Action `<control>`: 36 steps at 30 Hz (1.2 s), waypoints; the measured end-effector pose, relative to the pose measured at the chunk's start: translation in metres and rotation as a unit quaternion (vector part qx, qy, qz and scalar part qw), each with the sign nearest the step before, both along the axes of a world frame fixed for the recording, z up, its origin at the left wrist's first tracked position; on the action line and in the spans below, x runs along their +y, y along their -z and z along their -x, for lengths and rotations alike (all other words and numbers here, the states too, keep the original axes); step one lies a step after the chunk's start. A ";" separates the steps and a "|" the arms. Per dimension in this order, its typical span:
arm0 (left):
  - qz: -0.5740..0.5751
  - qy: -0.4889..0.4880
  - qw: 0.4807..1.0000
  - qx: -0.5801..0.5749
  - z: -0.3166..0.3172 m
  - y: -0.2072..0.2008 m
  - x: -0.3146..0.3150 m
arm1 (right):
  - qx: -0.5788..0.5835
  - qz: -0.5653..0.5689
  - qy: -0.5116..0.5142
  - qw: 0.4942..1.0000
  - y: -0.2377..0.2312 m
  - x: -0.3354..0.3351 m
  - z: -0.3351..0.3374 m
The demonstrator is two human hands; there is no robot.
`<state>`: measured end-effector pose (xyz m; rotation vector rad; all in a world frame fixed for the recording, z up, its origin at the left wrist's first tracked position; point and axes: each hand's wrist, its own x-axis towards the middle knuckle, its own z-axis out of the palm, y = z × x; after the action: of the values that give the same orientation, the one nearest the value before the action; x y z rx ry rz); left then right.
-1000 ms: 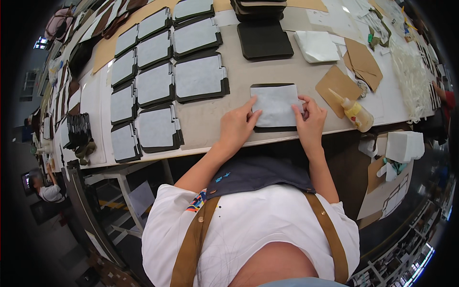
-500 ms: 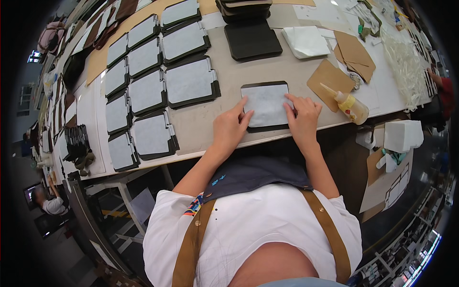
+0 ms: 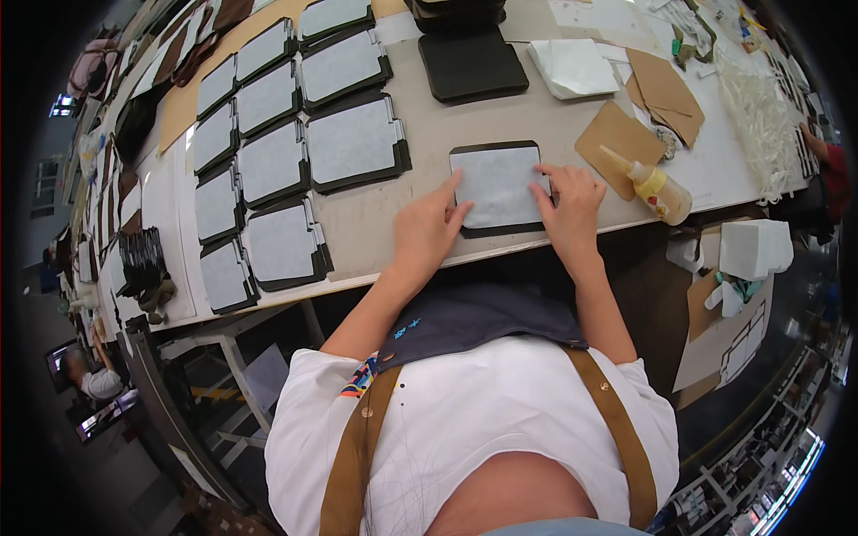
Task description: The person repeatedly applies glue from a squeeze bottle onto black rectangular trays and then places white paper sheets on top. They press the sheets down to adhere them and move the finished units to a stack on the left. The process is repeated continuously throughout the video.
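Note:
A pale grey sheet [image 3: 497,186] lies on a dark, round-cornered panel [image 3: 494,146] at the table's front edge. Dark strips of the panel show above and below the sheet. My left hand [image 3: 427,221] grips the left edge, its thumb on the sheet and its index finger farther up. At the right edge, my right hand [image 3: 572,202] has its thumb and bent index finger on the sheet, close to the upper corner. Its other fingers curl beside the panel. What lies under the fingertips is hidden.
Rows of similar dark panels topped with pale sheets [image 3: 356,145] cover the left side. A dark panel stack [image 3: 474,67], white folded sheets [image 3: 572,69], brown card [image 3: 617,143] and a yellow-labelled squeeze bottle [image 3: 660,192] lie beyond and to the right. The table edge runs close by.
The view has shifted slightly. Both hands stay at the sheet's sides, with only small finger movements; the sheet and panel look nearly the same.

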<state>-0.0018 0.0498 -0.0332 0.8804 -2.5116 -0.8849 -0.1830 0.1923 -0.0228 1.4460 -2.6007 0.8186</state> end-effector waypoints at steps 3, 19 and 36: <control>-0.016 0.020 0.998 -0.063 -0.004 -0.012 -0.009 | -0.012 -0.001 0.017 1.000 0.000 0.005 0.004; 0.169 0.133 0.972 -0.095 0.000 0.010 -0.018 | 0.074 -0.155 -0.100 0.980 0.002 0.013 0.015; 0.163 0.185 0.968 -0.050 -0.045 0.001 0.000 | 0.036 -0.045 -0.072 0.996 0.007 0.077 -0.012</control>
<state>0.0431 0.0501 -0.0341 0.3645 -2.8511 -0.5072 -0.1708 0.2695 -0.0303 1.6712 -2.5342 0.6564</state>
